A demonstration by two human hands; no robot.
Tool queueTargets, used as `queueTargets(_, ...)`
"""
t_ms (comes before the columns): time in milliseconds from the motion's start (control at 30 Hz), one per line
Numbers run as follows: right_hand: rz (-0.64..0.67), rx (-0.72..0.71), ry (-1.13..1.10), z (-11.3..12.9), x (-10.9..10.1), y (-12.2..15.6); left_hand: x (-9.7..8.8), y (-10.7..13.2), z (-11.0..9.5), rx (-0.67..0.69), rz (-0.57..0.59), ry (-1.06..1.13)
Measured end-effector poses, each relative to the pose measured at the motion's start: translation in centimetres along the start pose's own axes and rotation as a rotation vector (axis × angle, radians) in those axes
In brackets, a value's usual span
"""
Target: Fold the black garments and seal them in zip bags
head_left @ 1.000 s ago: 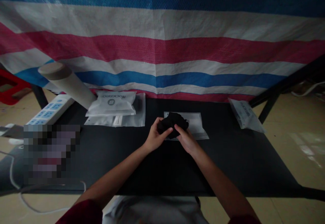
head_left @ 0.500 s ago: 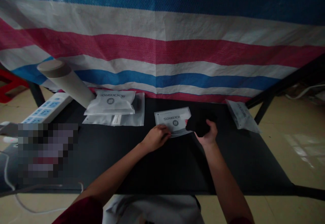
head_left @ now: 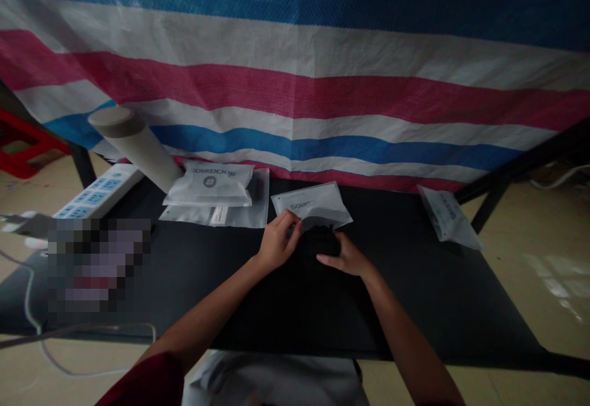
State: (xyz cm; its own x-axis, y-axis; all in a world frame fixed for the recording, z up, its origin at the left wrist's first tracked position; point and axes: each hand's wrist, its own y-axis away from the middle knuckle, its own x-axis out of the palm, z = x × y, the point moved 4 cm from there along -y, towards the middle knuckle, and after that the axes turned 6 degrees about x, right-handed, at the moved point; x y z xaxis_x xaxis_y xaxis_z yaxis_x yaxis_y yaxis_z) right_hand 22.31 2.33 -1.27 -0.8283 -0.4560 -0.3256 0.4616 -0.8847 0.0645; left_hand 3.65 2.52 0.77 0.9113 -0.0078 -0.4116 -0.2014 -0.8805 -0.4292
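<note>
A frosted plastic zip bag [head_left: 318, 198] with printed lettering lies at the middle of the black table, its near edge lifted. My left hand [head_left: 278, 241] is closed, thumb and fingers pinching the near left edge of this bag. A soft black bundle, perhaps folded fabric [head_left: 321, 243], sits right in front of the bag's near edge. My right hand [head_left: 348, 255] grips that bundle from the right, thumb on the near side. The bundle is too dark for its exact kind to show, and whether part of it is inside the bag I cannot tell.
Left of the bag, more printed bags [head_left: 209, 185] are stacked beside a leaning pale bottle [head_left: 138, 148]. A white power strip [head_left: 99, 191], a blurred-out object [head_left: 99, 265] and a cable [head_left: 30, 295] occupy the left side. Another bag [head_left: 449, 218] lies far right. A striped sheet [head_left: 295, 93] hangs behind.
My right hand has brought the black bundle left and down to the bag's near edge. My left hand has shifted slightly up, and the bag's near edge has been raised.
</note>
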Motion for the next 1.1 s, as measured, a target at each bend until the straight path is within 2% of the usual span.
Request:
queueTargets(133, -0.026, -0.031, 0.025, -0.5, -0.7, 0.5, 0.8, 0.2, -0.9, -0.015, 0.135, 0.161)
queueTargets(200, -0.046, -0.017, 0.043, -0.6, -1.2, 0.8, 1.1, 0.3, -1.0, -0.047, 0.157, 0.217)
queueTargets(333, -0.029, -0.035, 0.044, -0.1, -1.5, 0.9, 1.2, 0.3, -0.8, -0.069, 0.137, 0.253)
queueTargets(467, -0.011, -0.040, -0.025, 0.5, -0.9, 0.8, 1.0, 0.5, -0.7, -0.052, 0.065, 0.228)
queueTargets(600, -0.061, 0.126, -0.196, -0.1, -0.4, 0.9, 1.2, 1.4, -0.8, -0.107, 0.032, 0.257)
queueTargets(700, -0.218, 0.274, -0.328, -1.5, -0.6, 0.6, 1.8, 2.0, -0.9, -0.138, 0.065, 0.276)
queueTargets(800, -0.398, 0.315, -0.489, -3.2, -1.2, -0.2, 2.5, 2.3, -1.3, -0.075, 0.163, 0.229)
queueTargets(867, -0.467, 0.309, -0.578, -4.3, -1.2, -0.8, 3.0, 2.3, -1.6, -0.010, 0.242, 0.176)
queueTargets(967, -0.485, 0.279, -0.634, -5.2, -0.5, -1.4, 3.7, 2.4, -2.1, 0.084, 0.336, 0.103)
queueTargets(1100, -0.498, 0.273, -0.602, -4.6, 1.2, -1.3, 4.4, 2.9, -2.3, 0.161, 0.397, 0.053)
